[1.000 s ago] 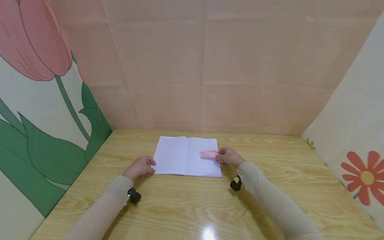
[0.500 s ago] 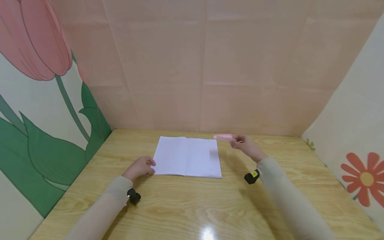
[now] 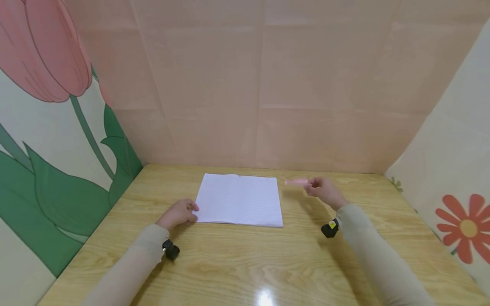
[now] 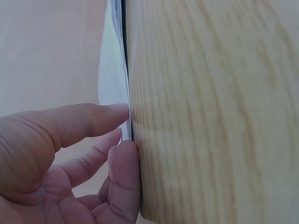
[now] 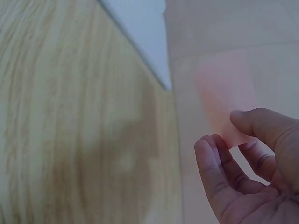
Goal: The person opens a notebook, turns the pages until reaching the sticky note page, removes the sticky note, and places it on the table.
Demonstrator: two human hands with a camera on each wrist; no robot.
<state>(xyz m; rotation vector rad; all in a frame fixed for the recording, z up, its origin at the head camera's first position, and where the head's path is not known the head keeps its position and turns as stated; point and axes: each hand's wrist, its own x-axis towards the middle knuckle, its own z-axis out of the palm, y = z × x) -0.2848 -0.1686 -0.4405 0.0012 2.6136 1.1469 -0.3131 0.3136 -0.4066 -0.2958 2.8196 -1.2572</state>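
An open notebook (image 3: 239,199) with lined white pages lies flat on the table. At its lower left corner rests my left hand (image 3: 178,213), thumb and fingertips touching the edge; the left wrist view shows the pages (image 4: 114,65) edge-on beside the thumb. To the right of the notebook, my right hand (image 3: 325,191) pinches a small pink sticky note (image 3: 296,182) by one end, above the table. Close up in the right wrist view, the sticky note (image 5: 224,88) stands out from between thumb and fingers, thin and slightly see-through.
The wood-grain table (image 3: 229,263) runs back to a plain pinkish backdrop (image 3: 260,85). Side panels carry a printed tulip (image 3: 46,51) at left and a red flower (image 3: 468,227) at right. A dark camera is strapped at each wrist.
My right hand has lifted the pink sticky note off the right page and carried it right, past the notebook's edge, then slightly lower. My left hand has stayed at the corner.
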